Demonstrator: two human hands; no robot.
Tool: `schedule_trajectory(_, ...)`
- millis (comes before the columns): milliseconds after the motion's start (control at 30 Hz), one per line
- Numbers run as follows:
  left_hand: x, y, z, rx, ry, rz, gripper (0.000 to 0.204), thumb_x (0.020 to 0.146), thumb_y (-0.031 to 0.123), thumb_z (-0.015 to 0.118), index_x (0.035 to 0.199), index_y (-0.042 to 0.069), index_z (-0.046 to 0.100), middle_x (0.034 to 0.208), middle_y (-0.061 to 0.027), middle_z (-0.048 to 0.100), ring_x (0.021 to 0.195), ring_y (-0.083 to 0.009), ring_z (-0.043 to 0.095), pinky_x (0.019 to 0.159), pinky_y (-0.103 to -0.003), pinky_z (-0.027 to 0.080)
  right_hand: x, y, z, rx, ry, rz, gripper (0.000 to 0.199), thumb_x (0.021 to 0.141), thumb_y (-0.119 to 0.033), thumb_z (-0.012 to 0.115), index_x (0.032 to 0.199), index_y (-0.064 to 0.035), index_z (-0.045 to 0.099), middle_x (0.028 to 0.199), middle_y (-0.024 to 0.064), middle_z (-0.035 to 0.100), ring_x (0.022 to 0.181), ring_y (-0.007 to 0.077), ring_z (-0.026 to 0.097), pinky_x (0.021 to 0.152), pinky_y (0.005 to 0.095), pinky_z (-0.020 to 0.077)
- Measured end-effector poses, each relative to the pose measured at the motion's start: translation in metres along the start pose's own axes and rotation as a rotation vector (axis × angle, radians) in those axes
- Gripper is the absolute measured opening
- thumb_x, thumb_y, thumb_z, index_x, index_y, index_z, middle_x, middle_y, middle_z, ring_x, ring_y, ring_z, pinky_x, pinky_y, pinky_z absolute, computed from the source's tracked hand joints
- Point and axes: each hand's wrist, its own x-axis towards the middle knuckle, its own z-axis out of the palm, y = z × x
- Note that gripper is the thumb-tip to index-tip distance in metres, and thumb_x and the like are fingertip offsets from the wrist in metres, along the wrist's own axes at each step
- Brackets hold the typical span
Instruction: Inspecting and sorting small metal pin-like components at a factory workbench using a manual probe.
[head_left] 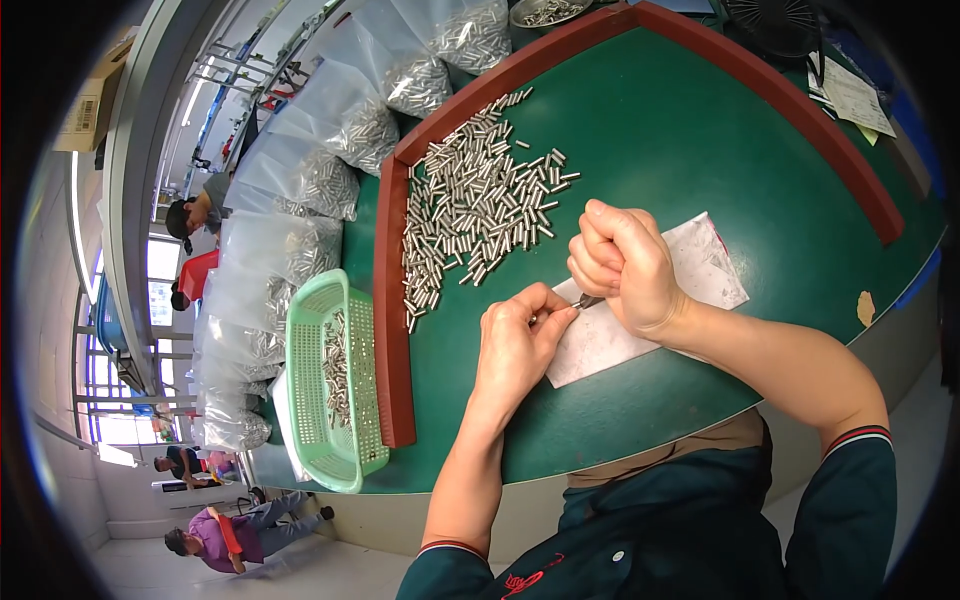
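Note:
My left hand (518,335) pinches a small metal pin (533,320) between thumb and fingers. Closed in a fist, my right hand (628,270) grips a slim hand tool (590,299); only its dark, narrow tip shows, close to my left fingertips. Its handle is hidden in the fist, so its kind cannot be told. Beneath both hands lies a smudged white cloth or paper sheet (590,352) on the green table (680,120). A loose heap of short metal pins (480,190) spreads beyond my left hand.
A reddish-brown raised border (393,300) edges the work area. Left of it stands a light-green plastic basket (310,400) holding more pins. Clear bags of pins (365,130) line the far left. A metal bowl (545,12) and black fan (775,25) sit at the back. Other people are in the background.

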Motion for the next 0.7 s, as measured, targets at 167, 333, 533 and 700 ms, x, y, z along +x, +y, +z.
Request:
schedule_trajectory(167,0.003,0.000,0.001,-0.011,-0.010,0.016,0.007,0.074,0.003,0.064,0.071,-0.002,0.060,0.052,0.0023,0.047,0.048,-0.0037,0.037,0.043,-0.021,0.030,-0.001,0.005,0.005,-0.068,-0.021,-0.056,0.043,0.090,-0.024,0.034,0.050,-0.0114,0.026,0.043,-0.0030,0.025,0.039,0.0064,0.018,0.039,0.0236,0.0166)
schedule_trajectory(333,0.002,0.006,-0.002,0.007,0.016,0.021,0.009,0.073,0.005,0.064,0.071,-0.002,0.058,0.052,-0.0031,0.049,0.046,-0.0087,0.041,0.045,-0.025,0.034,-0.003,0.008,0.010,-0.130,-0.015,-0.086,0.043,0.091,-0.023,0.035,0.050,-0.0113,0.026,0.043,-0.0030,0.024,0.039,0.0062,0.019,0.039,0.0236,0.0168)
schedule_trajectory(533,0.010,-0.018,-0.022,-1.217,-0.225,-0.203,0.009,0.085,0.013,0.056,0.083,0.005,0.052,0.074,-0.0025,0.053,0.051,-0.0034,0.031,0.047,-0.017,0.028,-0.001,0.006,0.004,-0.111,-0.028,-0.069,0.044,0.091,-0.024,0.035,0.050,-0.0115,0.025,0.041,-0.0021,0.024,0.038,0.0073,0.018,0.038,0.0238,0.0161)
schedule_trajectory(700,0.014,-0.027,-0.024,-1.437,-0.162,-0.312,0.014,0.086,0.015,0.053,0.090,0.001,0.053,0.081,-0.0073,0.055,0.057,-0.0058,0.037,0.049,-0.018,0.032,-0.004,0.006,0.001,-0.081,-0.049,-0.043,0.041,0.090,-0.021,0.036,0.052,-0.0107,0.024,0.044,-0.0039,0.026,0.039,0.0043,0.021,0.038,0.0227,0.0161)
